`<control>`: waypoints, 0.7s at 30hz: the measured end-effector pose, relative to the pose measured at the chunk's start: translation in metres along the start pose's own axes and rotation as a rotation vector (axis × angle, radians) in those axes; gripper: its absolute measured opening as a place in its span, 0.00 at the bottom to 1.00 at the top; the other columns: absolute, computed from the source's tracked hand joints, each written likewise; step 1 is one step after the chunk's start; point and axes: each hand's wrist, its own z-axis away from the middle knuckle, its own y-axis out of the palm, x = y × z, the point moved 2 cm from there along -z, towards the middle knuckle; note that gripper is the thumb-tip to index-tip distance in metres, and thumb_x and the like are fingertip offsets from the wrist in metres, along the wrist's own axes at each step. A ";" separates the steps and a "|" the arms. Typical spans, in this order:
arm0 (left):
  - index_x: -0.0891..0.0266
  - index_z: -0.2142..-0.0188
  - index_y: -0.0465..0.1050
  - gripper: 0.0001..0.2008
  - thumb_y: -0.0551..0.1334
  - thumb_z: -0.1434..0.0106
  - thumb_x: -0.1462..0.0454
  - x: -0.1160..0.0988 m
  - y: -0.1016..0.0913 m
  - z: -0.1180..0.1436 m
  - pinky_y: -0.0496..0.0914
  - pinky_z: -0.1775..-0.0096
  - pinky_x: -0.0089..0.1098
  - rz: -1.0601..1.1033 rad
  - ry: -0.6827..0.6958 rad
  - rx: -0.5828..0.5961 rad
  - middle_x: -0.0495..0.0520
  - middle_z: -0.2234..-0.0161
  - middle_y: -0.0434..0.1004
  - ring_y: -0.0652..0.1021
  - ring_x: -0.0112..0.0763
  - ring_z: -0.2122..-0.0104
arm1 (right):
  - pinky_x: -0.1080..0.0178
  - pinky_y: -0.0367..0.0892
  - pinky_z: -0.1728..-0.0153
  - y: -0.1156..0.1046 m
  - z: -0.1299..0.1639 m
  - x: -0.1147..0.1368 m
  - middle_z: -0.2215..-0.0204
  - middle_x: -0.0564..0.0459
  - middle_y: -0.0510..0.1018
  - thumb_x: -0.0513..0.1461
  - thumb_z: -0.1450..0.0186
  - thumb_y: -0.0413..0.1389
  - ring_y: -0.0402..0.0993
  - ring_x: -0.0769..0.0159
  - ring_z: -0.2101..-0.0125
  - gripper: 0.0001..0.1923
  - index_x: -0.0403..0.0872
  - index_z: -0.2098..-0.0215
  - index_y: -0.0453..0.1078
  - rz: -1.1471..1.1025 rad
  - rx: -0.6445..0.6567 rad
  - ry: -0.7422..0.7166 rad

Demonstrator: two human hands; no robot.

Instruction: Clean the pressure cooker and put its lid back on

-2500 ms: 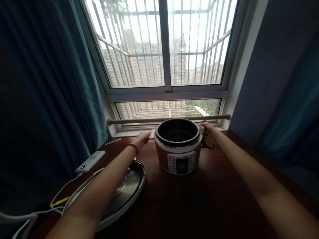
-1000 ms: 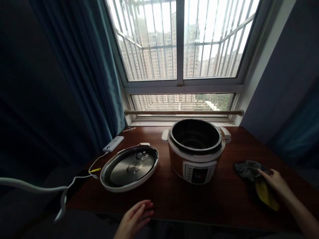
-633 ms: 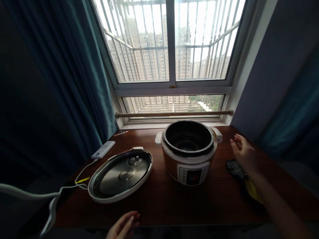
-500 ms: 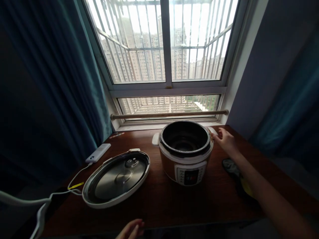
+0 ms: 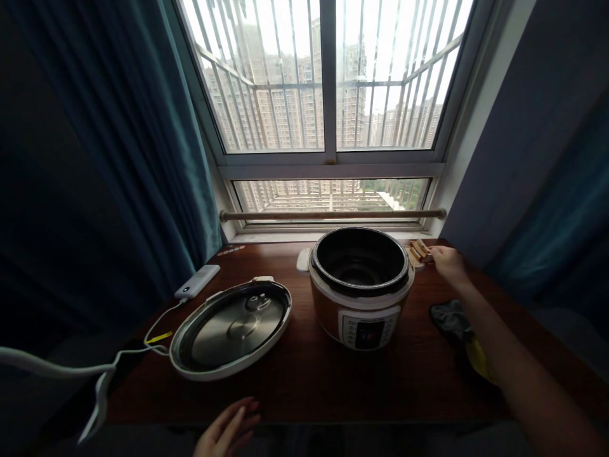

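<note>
In the head view, the person's right hand (image 5: pixel 447 262) is reaching toward the far right corner of the bench (image 5: pixel 304 387), its fingers closing on a small brownish object (image 5: pixel 419 249) at the right side handle of the pressure cooker (image 5: pixel 361 285); what that object is cannot be told, and it is lying against or just over the handle. The cooker is standing open near the far edge of the bench, dark inner pot showing, control panel facing the person. The left hand (image 5: pixel 227 433) is hovering at the near edge with its grip released, fingers spread, holding nothing. The lid (image 5: pixel 231 329) is lying on the left part of the bench, well apart from the cooker, with a white power bank (image 5: pixel 196 281) and its cable (image 5: pixel 157 320) beyond it toward the left edge. A dark cloth with a yellow patch (image 5: pixel 464 339) is lying by the right edge, under the right forearm. Judging from this, the step in hand is working at the cooker's right handle; the next move probably calls for a firm pinch there while the free hand steadies the body.
</note>
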 end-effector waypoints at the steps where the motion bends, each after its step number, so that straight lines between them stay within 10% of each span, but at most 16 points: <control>1: 0.66 0.66 0.75 0.23 0.70 0.63 0.57 -0.002 0.000 -0.002 0.71 0.60 0.40 0.040 0.016 -0.026 0.63 0.62 0.77 0.76 0.50 0.62 | 0.65 0.62 0.67 -0.001 -0.001 -0.001 0.69 0.44 0.77 0.38 0.40 0.43 0.72 0.59 0.67 0.17 0.39 0.67 0.73 -0.046 0.023 0.030; 7: 0.68 0.67 0.73 0.11 0.63 0.54 0.68 0.001 -0.018 -0.020 0.72 0.60 0.36 0.320 0.031 -0.153 0.60 0.64 0.77 0.77 0.43 0.63 | 0.60 0.64 0.61 -0.031 0.093 0.050 0.56 0.43 0.71 0.45 0.39 0.46 0.70 0.60 0.61 0.20 0.43 0.52 0.63 -0.515 -0.464 -0.002; 9: 0.67 0.67 0.72 0.09 0.59 0.51 0.70 0.001 -0.031 -0.026 0.71 0.58 0.36 0.392 0.049 -0.201 0.59 0.64 0.77 0.77 0.39 0.62 | 0.61 0.65 0.63 -0.022 0.157 0.078 0.63 0.47 0.75 0.46 0.38 0.46 0.72 0.63 0.66 0.16 0.46 0.59 0.66 -0.754 -0.306 0.056; 15: 0.61 0.66 0.69 0.19 0.47 0.39 0.51 -0.018 -0.059 -0.034 0.68 0.54 0.44 0.432 0.153 -0.386 0.55 0.63 0.75 0.75 0.40 0.58 | 0.58 0.67 0.64 0.099 0.310 0.150 0.67 0.42 0.76 0.54 0.48 0.57 0.74 0.57 0.66 0.26 0.41 0.63 0.66 -1.357 0.818 0.726; 21: 0.56 0.63 0.70 0.10 0.56 0.41 0.56 -0.041 -0.051 -0.035 0.66 0.52 0.42 0.303 0.249 -0.449 0.48 0.63 0.74 0.74 0.35 0.57 | 0.62 0.65 0.65 0.181 0.324 0.200 0.70 0.48 0.73 0.54 0.56 0.62 0.74 0.63 0.70 0.31 0.43 0.62 0.62 -1.385 0.932 1.038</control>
